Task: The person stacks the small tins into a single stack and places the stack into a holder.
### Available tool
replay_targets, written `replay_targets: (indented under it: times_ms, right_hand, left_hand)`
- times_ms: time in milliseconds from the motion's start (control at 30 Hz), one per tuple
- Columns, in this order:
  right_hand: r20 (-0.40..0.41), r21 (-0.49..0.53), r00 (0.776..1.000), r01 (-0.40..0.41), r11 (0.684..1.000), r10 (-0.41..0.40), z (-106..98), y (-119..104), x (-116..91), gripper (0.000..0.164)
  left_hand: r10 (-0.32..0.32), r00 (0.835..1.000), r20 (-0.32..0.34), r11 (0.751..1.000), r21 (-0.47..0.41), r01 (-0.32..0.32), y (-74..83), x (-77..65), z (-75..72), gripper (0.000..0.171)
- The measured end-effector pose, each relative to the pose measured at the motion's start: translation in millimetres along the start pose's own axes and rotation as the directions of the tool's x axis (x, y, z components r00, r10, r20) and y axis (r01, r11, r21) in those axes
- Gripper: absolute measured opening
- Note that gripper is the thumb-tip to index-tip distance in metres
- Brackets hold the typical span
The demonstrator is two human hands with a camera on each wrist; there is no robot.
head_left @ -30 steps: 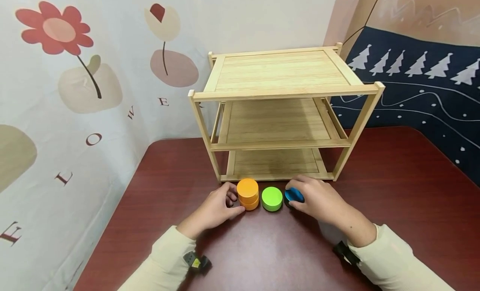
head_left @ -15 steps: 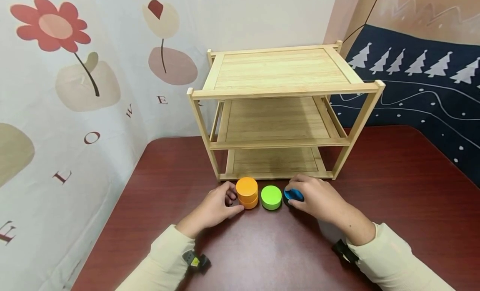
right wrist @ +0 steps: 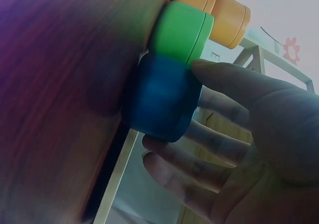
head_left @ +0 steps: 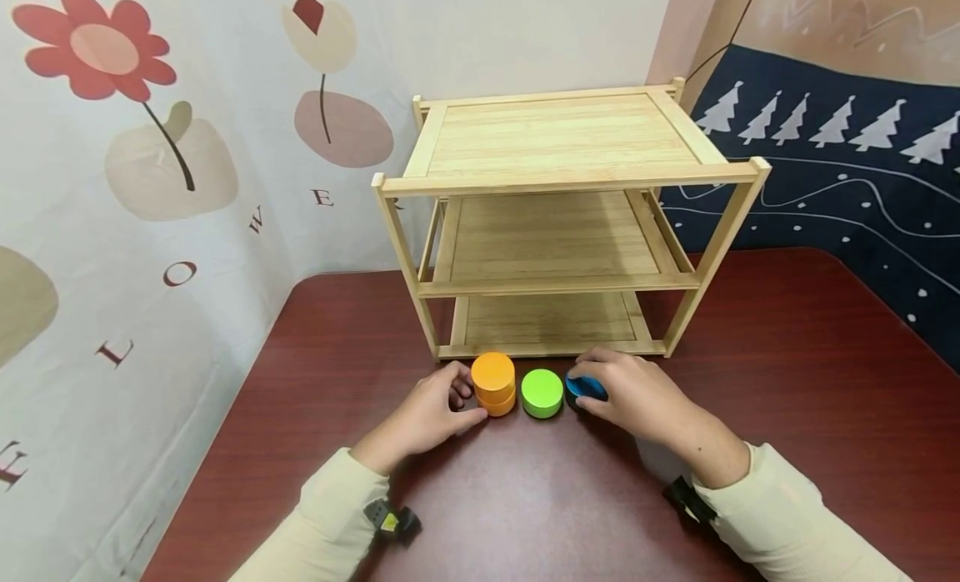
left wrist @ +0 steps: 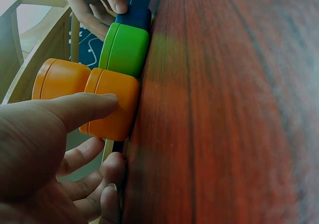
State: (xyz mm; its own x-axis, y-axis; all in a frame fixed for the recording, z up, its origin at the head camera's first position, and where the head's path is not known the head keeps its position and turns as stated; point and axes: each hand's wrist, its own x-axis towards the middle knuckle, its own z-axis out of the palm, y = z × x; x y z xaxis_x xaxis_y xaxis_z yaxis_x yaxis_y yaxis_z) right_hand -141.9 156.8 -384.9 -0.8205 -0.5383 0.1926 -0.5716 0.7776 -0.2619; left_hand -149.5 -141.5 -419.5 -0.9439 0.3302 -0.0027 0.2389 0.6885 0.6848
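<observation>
Two round orange lidded jars are stacked; the upper jar sits on the lower jar. At the stack's left side my left hand holds the lower jar, thumb across its front and fingers curled by its side. A green jar stands alone just right of the stack. Right of that, my right hand holds a dark blue jar between thumb and fingers, partly covering it in the head view. In the right wrist view the blue jar stands close against the green one.
Directly behind the jars stands a three-tier wooden shelf rack on the dark red table. A wall with printed flowers rises at the left, and a dark tree-patterned panel at the right.
The head view has shifted slightly, so the scene sits a little higher in it. Neither the hands nor the jars visibly move relative to the table.
</observation>
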Motion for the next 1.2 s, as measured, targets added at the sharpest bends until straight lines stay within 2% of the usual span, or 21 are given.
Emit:
replay_targets:
  times_ms: [1200]
  right_hand:
    - [0.034, -0.012, 0.999, 0.027, 1.0, -0.027, 1.4, 0.0, 0.2, 0.039]
  left_hand:
    - [0.008, 1.0, -0.002, 1.0, 0.004, -0.008, -1.7, -0.2, 0.1, 0.043]
